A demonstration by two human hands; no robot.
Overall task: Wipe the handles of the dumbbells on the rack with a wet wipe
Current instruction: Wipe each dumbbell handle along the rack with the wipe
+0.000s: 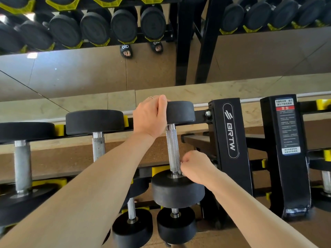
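Note:
A black dumbbell lies across the top rack rails, its knurled steel handle (172,149) running toward me. My left hand (151,116) grips the far head (180,112) of that dumbbell from the left. My right hand (194,166) is closed at the near end of the handle, just above the near head (178,191). A sliver of white wet wipe (181,168) shows between its fingers and the steel. Two more dumbbells with steel handles, one (98,147) beside it and one (23,165) at the far left, rest on the same tier.
A black rack upright marked BRTW (231,129) stands right of my right hand, and a second upright with a warning label (288,126) stands further right. Smaller dumbbells (131,209) sit on the lower tier. A mirror (71,74) behind the rack reflects dumbbells and sandalled feet.

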